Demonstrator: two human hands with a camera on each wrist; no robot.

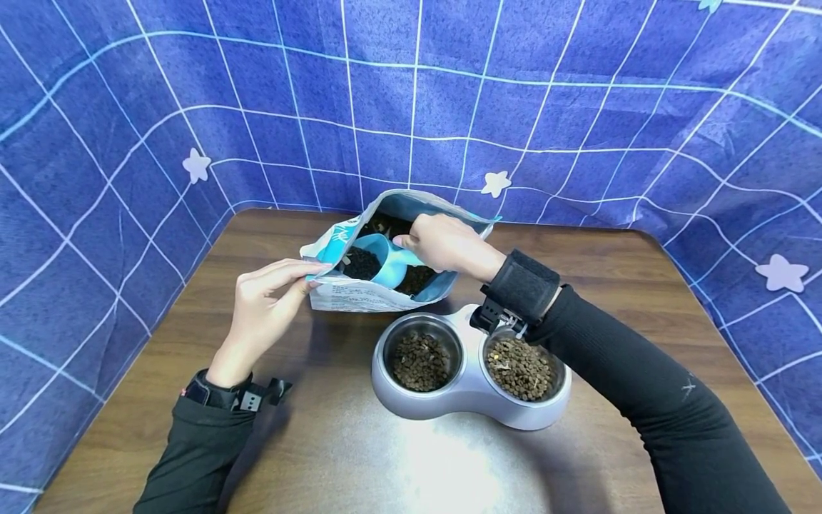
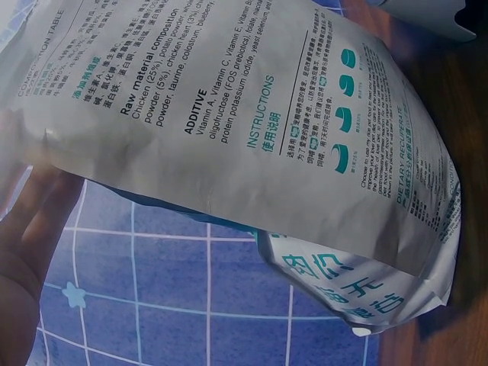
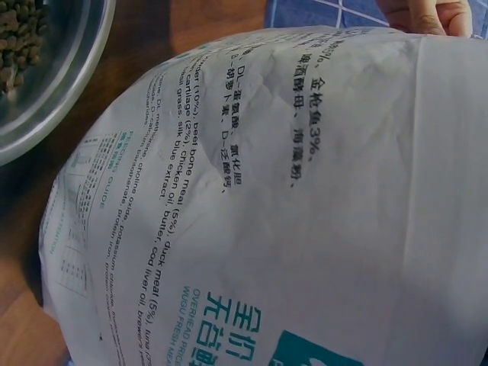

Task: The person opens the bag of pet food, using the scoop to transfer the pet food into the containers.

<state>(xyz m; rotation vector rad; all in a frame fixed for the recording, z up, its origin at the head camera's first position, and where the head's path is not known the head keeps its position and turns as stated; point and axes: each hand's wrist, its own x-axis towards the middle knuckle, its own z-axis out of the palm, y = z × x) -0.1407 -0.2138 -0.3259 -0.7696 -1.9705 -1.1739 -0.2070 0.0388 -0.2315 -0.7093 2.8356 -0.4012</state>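
Note:
An opened pet food bag (image 1: 359, 294) stands near the back of the table, its mouth spread wide. My left hand (image 1: 266, 303) pinches the bag's left edge between thumb and fingers. Reaching into the mouth, my right hand (image 1: 446, 243) grips the handle of a light blue scoop (image 1: 392, 268). Dark kibble (image 1: 362, 264) shows in the scoop's cup, and more lies around it in the bag. Printed text covers the bag's side (image 2: 229, 114) in the left wrist view. The right wrist view shows another printed side (image 3: 252, 191), with the right hand itself hidden.
In front of the bag sits a grey double feeder (image 1: 472, 400). Brown kibble fills part of its left bowl (image 1: 422, 360) and its right bowl (image 1: 523, 368); my right forearm passes over the right one. A blue checked cloth (image 1: 385, 107) hangs behind the wooden table (image 1: 308, 442).

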